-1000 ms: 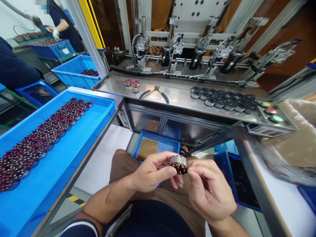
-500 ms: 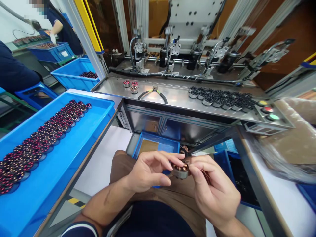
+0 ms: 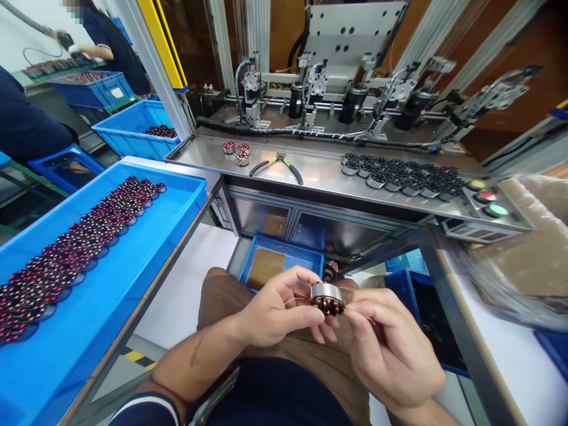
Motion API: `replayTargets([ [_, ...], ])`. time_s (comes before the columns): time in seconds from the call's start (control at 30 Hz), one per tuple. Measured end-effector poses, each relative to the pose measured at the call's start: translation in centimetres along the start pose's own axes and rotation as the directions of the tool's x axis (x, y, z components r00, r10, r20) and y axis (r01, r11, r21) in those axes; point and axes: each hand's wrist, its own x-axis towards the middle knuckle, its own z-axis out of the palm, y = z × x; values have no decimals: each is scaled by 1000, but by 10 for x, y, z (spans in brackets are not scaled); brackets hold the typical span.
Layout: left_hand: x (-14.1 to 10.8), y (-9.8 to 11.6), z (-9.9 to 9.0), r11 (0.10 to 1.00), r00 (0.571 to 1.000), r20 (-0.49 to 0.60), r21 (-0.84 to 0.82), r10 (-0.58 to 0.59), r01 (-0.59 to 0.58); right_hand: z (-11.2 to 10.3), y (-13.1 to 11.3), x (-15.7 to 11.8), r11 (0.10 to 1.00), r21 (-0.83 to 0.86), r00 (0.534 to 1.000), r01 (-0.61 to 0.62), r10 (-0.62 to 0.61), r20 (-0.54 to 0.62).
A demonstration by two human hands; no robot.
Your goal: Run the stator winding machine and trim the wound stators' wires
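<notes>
Above my lap, my left hand (image 3: 277, 310) grips a motor stator (image 3: 326, 292) between its thumb and fingers. Its bare metal ring is uppermost, with dark, copper-wound teeth showing underneath. Thin copper wire (image 3: 290, 300) trails from its left side past my left fingers. At the stator's right edge, my right hand (image 3: 393, 349) pinches copper wire ends between thumb and forefinger. On the metal ledge ahead lie side cutters (image 3: 280, 156) with black and green handles, opened out. Three red wound stators (image 3: 242, 158) stand left of the cutters.
Many black stators (image 3: 402, 176) sit in rows at the ledge's right, beside coloured push buttons (image 3: 487, 196). A blue tray (image 3: 146, 236) of wound stators fills the left side. Machine fixtures (image 3: 355, 103) stand behind the ledge. A co-worker (image 3: 113, 50) is at the back left.
The stator has been turned over: its windings faced up before and now face down. My left fingers have closed around it. The right hand still pinches at its right side.
</notes>
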Motion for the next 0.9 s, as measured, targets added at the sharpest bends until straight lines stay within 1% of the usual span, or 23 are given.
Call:
replayTargets([
  [0.07, 0, 0, 2, 998, 998, -15, 26, 64, -64, 5, -2, -1, 992, 74, 994, -104, 107, -37],
  [0.13, 0, -1, 2, 984, 988, -33, 101, 152, -148, 10, -4, -1, 972, 138, 980, -189, 197, -43],
  [0.17, 0, -2, 1, 961, 975, -43, 182, 218, -207, 12, -4, -1, 960, 165, 971, -227, 235, -31],
  [0.2, 1, -2, 1, 915, 953, -43, 297, 300, -275, 13, -3, -2, 945, 194, 963, -264, 271, -12],
  [0.23, 1, -2, -1, 834, 919, -22, 430, 393, -346, 14, -2, -3, 924, 228, 950, -308, 313, 13],
  [0.3, 1, -1, -3, 603, 836, 79, 656, 543, -454, 15, 3, -6, 861, 317, 915, -399, 396, 74],
  [0.33, 1, -1, -5, 496, 803, 134, 724, 581, -480, 16, 6, -8, 818, 368, 894, -442, 434, 109],
  [0.37, 0, 0, -5, 423, 785, 173, 764, 595, -488, 17, 9, -11, 772, 420, 874, -478, 465, 141],
  [0.4, 0, 1, -6, 385, 779, 188, 786, 598, -484, 19, 12, -13, 725, 466, 856, -506, 487, 173],
  [0.5, -1, 4, -6, 372, 789, 167, 811, 591, -451, 23, 18, -18, 624, 561, 826, -544, 517, 227],
  [0.6, -1, 6, -5, 383, 791, 154, 810, 592, -444, 26, 19, -19, 602, 587, 824, -541, 520, 225],
  [0.7, -1, 7, -4, 409, 798, 143, 799, 585, -442, 28, 18, -18, 614, 583, 831, -532, 510, 221],
  [0.8, -2, 6, -3, 501, 821, 109, 744, 561, -441, 26, 17, -16, 637, 568, 839, -520, 505, 202],
  [0.83, -3, 6, -3, 542, 833, 95, 718, 545, -437, 24, 17, -14, 665, 548, 848, -508, 495, 186],
  [0.9, -4, 6, -2, 644, 862, 61, 639, 503, -421, 18, 16, -8, 767, 461, 890, -446, 433, 142],
])
